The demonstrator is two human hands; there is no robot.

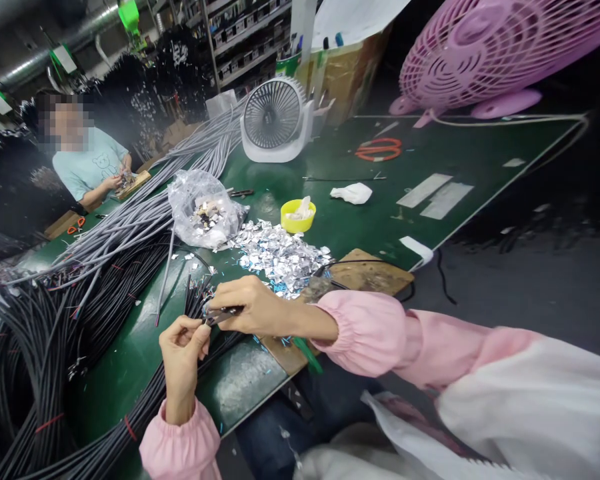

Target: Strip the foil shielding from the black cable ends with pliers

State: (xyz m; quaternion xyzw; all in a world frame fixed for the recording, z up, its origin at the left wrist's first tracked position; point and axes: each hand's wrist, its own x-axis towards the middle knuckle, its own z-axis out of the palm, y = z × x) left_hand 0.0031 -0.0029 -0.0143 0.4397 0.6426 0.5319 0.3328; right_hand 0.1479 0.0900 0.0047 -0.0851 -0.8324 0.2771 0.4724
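Observation:
In the head view, my right hand (253, 305) is closed around a small metal tool with a black handle (225, 313), perhaps snips; its exact kind is unclear. My left hand (183, 343) pinches a thin cable end (208, 322) between thumb and fingers, right at the tool's tip. The two hands nearly touch. Behind them lie the stripped ends of a bundle of black cables (195, 297). A heap of silvery foil scraps (283, 257) with blue bits is spread just beyond my right hand. Beneath my right wrist is a wooden board (285, 357).
Black cable bundles (25, 373) and grey cables (115, 233) fill the left side. A plastic bag of scraps (203, 210), a yellow bowl (299, 217), a white fan (275, 120) and a pink fan (460, 60) stand farther back. A co-worker (93, 160) sits across the green table (360, 233).

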